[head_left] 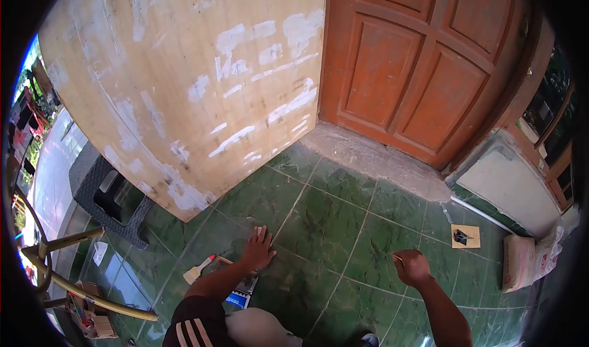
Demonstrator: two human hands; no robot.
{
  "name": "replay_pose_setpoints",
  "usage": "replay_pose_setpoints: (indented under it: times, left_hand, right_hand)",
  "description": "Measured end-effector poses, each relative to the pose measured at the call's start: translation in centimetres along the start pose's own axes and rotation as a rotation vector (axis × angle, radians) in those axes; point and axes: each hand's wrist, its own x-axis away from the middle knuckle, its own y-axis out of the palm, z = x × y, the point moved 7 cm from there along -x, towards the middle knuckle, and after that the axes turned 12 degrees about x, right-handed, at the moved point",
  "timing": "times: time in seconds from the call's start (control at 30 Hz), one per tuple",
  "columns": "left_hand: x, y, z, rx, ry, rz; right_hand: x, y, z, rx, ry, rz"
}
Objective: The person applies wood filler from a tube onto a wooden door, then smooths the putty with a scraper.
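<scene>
My left hand is spread open over the green tiled floor, fingers apart and holding nothing. Close to its wrist lie a paint brush with a red-tipped handle and a blue item, partly hidden by my forearm and knee. On the right, my right hand is closed above the tiles, with a small light-coloured tip showing at its fingers; what it holds is too small to name. A large wooden panel with white filler patches stands ahead.
An orange-brown door stands beyond a rough sill. At right are a square board with a black object and sacks. A dark plastic stool, yellow metal frame and box are at left.
</scene>
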Motion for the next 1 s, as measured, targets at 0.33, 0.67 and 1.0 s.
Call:
replay_pose_setpoints:
  times: [0.33, 0.67, 1.0]
  left_hand:
    - [19.2, -2.0, -6.6, -0.056, -0.251, -0.041]
    - [15.6, -35.3, -16.3, 0.194, -0.271, 1.374]
    - [14.9, -38.9, -11.7, 0.631, -0.153, 1.398]
  right_hand:
    - [-5.4, 2.4, -3.2, -0.047, -0.102, 0.018]
    - [-5.2, -0.6, -2.2, -0.034, -0.089, 0.122]
    - [-5.4, -4.7, -3.4, -0.059, -0.063, 0.163]
